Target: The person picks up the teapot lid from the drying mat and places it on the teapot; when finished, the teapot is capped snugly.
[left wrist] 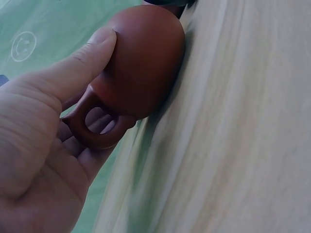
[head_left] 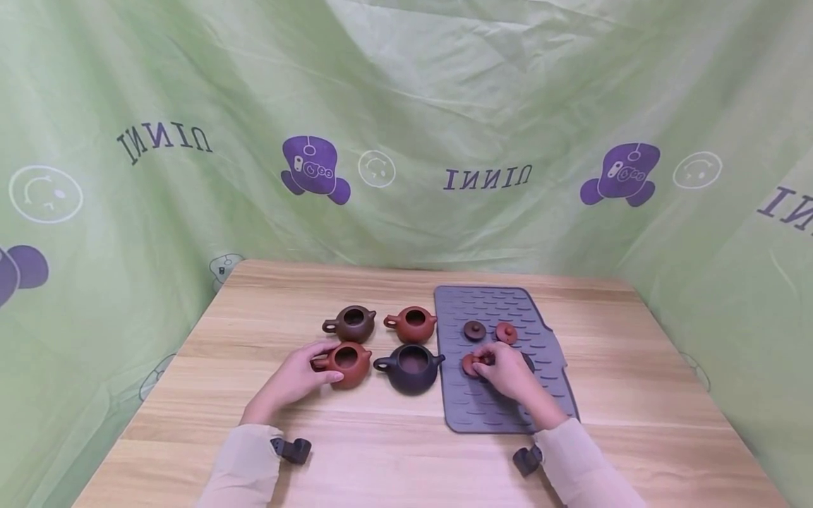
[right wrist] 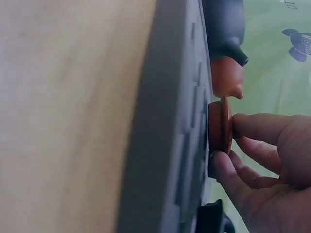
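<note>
My left hand [head_left: 303, 372] holds the front-left reddish-brown teapot [head_left: 356, 376] around its handle side, thumb on the near wall and fingers behind. In the left wrist view its ring handle [left wrist: 92, 141] lies between thumb and fingers, and the pot [left wrist: 146, 58] stands lidless on the table. On the grey mat, my right hand [head_left: 508, 372] pinches an orange-red lid [head_left: 468, 365] by its knob and edge. The right wrist view has this lid [right wrist: 219, 127] lying against the mat with fingertips on it. A dark lid [head_left: 528, 362] is partly hidden behind this hand.
A black teapot [head_left: 413, 381], a dark brown teapot [head_left: 356, 326] and another red teapot [head_left: 416, 327] stand lidless left of the mat [head_left: 470, 416]. Farther back on the mat lie a brown lid [head_left: 474, 330] and a red lid [head_left: 506, 333]. Green cloth [head_left: 406, 233] hangs around the table.
</note>
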Demonstrator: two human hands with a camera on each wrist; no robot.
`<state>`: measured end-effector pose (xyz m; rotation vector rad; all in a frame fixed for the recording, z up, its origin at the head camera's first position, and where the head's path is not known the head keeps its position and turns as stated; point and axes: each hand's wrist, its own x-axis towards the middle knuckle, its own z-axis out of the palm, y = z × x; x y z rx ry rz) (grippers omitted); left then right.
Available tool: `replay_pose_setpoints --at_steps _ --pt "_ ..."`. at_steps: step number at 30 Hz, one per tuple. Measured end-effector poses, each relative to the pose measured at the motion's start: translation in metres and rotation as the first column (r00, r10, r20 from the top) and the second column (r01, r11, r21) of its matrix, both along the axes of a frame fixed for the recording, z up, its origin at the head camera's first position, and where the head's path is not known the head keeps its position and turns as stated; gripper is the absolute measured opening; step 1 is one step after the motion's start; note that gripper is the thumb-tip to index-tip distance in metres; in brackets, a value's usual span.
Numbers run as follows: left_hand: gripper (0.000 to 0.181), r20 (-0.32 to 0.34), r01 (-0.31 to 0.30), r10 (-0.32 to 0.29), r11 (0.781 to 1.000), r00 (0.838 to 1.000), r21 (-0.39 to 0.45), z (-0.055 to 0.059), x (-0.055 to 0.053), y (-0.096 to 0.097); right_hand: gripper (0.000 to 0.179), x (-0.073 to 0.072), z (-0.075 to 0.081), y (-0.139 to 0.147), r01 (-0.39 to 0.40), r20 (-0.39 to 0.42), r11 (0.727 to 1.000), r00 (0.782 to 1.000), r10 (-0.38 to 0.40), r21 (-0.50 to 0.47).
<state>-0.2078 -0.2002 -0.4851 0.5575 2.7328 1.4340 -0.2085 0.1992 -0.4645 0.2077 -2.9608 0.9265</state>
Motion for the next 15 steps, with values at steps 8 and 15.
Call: replay_pose_setpoints --at_steps 8,15 --pt "0.059 0.012 -0.021 0.021 1.0 1.0 -0.001 0.001 0.0 0.001 0.009 -0.005 0.03 -0.016 -0.01 -0.006 0.993 1.0 0.01 -0.119" --pt "0.059 0.001 -0.023 0.023 1.0 1.0 0.001 -0.003 -0.001 0.0 0.009 -0.009 0.05 -0.054 -0.099 -0.068 0.979 0.994 0.088 -0.177"
